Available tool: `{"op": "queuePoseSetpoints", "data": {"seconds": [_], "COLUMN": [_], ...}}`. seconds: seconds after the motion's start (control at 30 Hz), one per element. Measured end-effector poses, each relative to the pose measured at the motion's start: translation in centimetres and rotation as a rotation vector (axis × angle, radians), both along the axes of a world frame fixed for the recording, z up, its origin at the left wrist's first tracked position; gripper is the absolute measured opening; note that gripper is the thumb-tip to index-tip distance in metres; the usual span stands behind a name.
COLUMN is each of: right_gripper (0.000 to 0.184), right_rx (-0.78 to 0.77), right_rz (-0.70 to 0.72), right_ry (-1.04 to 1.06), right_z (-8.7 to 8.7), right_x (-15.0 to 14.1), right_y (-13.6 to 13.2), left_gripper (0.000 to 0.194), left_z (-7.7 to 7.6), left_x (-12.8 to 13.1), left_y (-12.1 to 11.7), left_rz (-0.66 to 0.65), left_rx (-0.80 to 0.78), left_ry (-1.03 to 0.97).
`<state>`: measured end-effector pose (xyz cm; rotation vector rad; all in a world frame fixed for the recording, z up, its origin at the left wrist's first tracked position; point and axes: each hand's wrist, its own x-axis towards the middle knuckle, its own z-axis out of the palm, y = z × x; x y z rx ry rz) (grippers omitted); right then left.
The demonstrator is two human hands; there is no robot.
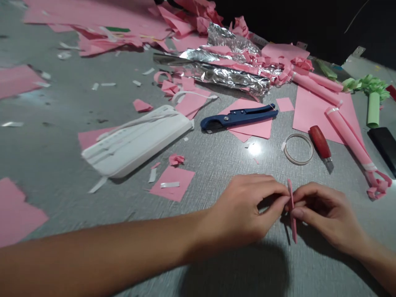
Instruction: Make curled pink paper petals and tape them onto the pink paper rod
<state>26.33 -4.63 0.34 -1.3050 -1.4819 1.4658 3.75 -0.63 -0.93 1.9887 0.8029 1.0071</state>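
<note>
A narrow piece of pink paper [292,218], seen nearly edge-on, stands upright between my two hands. From its left side my left hand [247,204] pinches it between thumb and fingers. My right hand [328,216] grips the same paper from the right, thumb against it. Just beyond the hands lie a tape ring [298,149] with a white tab and a red-handled knife [320,142] with a short blade. Left of my left hand, a small pink square [182,179] carries a silvery strip [170,185].
A white power bank-like box [139,142] and blue pliers-like cutter [238,117] lie farther out. Crumpled foil [216,72] and pink scraps spread along the back. Rolled pink tubes [349,138], a green paper roll [373,109] and a black object [383,146] sit at right.
</note>
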Motion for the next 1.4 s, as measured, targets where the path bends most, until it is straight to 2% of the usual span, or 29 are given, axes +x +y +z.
{"op": "queuePoseSetpoints", "data": {"seconds": [0.2,0.53,1.0,1.2,1.4], "right_gripper": [0.019,0.011,0.009,0.009,0.009], "right_rx": [0.051,0.119,0.044,0.053,0.080], "right_rz": [-0.010,0.005,-0.041,-0.028,-0.025], "right_ry": [-0.024,-0.095,-0.027,-0.033,-0.053], "right_z": [0.23,0.23,0.55,0.47,0.28], "right_x": [-0.12,-0.20,-0.22,-0.23,-0.30], "right_y": [-0.02,-0.08,0.06,-0.02,0.03], "left_gripper": [0.017,0.012,0.014,0.013,0.011], "left_z": [-0.12,-0.35,0.05,0.20,-0.08], "left_x": [0.06,0.58,0.47,0.25,0.45], "left_y": [-0.08,-0.07,0.30,0.23,0.22], "left_rz": [0.005,-0.021,-0.013,-0.010,-0.036], "left_rx": [-0.010,-0.100,-0.099,-0.066,-0.105], "left_ry": [-0.001,-0.064,-0.072,-0.044,-0.082]}}
